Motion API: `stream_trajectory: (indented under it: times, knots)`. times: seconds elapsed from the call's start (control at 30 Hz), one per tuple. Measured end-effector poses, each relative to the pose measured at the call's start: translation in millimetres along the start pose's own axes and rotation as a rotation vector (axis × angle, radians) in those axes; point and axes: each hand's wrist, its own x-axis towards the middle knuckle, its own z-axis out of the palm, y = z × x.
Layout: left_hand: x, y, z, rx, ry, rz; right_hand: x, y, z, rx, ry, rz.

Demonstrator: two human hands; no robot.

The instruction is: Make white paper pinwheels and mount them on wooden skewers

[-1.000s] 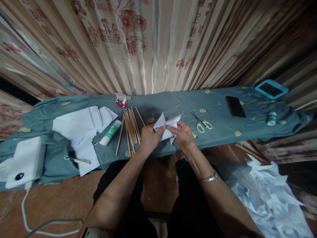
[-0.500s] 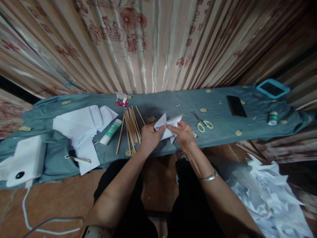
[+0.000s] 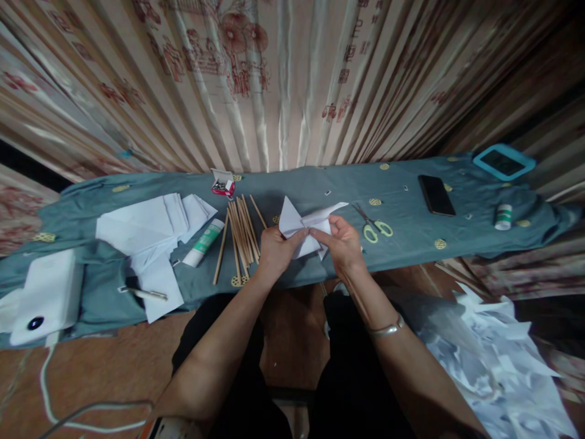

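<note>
A white paper pinwheel [image 3: 292, 221] with pointed, folded blades is held between my two hands above the table's front edge. My left hand [image 3: 276, 250] grips its left side, the thumb pressed near the centre. From the other side my right hand [image 3: 343, 244] pinches it, thumb tip also at the middle where the folds meet. Whatever lies under the thumbs is hidden. Left of my hands lie several thin wooden sticks [image 3: 242, 235], and to the right a pair of scissors [image 3: 372, 225] with pale green handles.
On the cloth-covered table [image 3: 320, 183] are a glue stick [image 3: 204, 242], cut white paper [image 3: 137, 225], a pen [image 3: 148, 294], a small red box of metal pins [image 3: 222, 185], a white power bank [image 3: 48, 299], a phone [image 3: 436, 195] and another glue tube [image 3: 503, 217]. A bag of paper pieces [image 3: 498, 360] stands lower right.
The paper blades have spread wider, the left one now standing up further left. My right hand has shifted slightly right, and both thumbs are now together at the centre.
</note>
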Motion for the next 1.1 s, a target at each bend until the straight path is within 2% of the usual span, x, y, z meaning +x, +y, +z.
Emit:
stream_trajectory:
  times: [0.2,0.43,0.67,0.8,1.1]
  knots:
    - [0.4,-0.8,0.0,-0.055,0.015,-0.053,-2.9,-3.0,-1.7,-0.065,-0.013,-0.029]
    - [-0.9,-0.3,0.8,-0.175,-0.007,-0.091,-3.8,-5.0,-2.2,-0.019,-0.049,-0.015]
    - [-1.0,-2.8,1.7,-0.181,-0.021,-0.099,-3.5,-5.2,-2.9,-0.033,-0.033,0.001]
    - [-1.8,-3.4,2.1,-0.204,-0.027,-0.12,-3.3,-7.7,-4.1,-0.043,-0.066,0.017]
    - [-0.4,-8.5,-0.5,-0.199,-0.109,-0.145,-3.2,-14.0,-11.2,-0.089,-0.113,0.06]
